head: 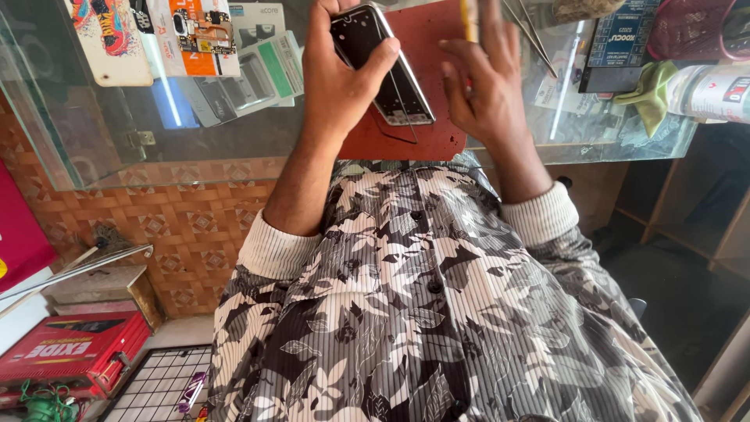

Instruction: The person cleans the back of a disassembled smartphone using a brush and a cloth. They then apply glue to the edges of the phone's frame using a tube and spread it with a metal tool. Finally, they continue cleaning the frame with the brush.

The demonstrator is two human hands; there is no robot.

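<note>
Phone: a dark opened phone body (380, 62) was held tilted over the red work mat (406, 133), above the near edge of the glass counter (117, 141).
Shirt: nearest the camera, a grey shirt (437, 312) with a leaf pattern and pale ribbed cuffs filled the lower middle.
Left hand: the left hand (336, 78) was wrapped around the phone's left edge, thumb pressed across its back, fingers clenched on it.
Right hand: the right hand (480, 82) rested just beside the phone's right edge, fingers loosely curled and pinching a thin yellow tool (469, 19) that stood upright; whether they touched the phone could not be told.
Mat: it lay flat on the glass beneath both hands.
Tweezers: metal tweezers (531, 31) lay beyond the right hand.
Far right: a green cloth (652, 94) sat beside a white bottle (715, 92).
Far left: phone covers (109, 39) and flat packets lay on the glass.
</note>
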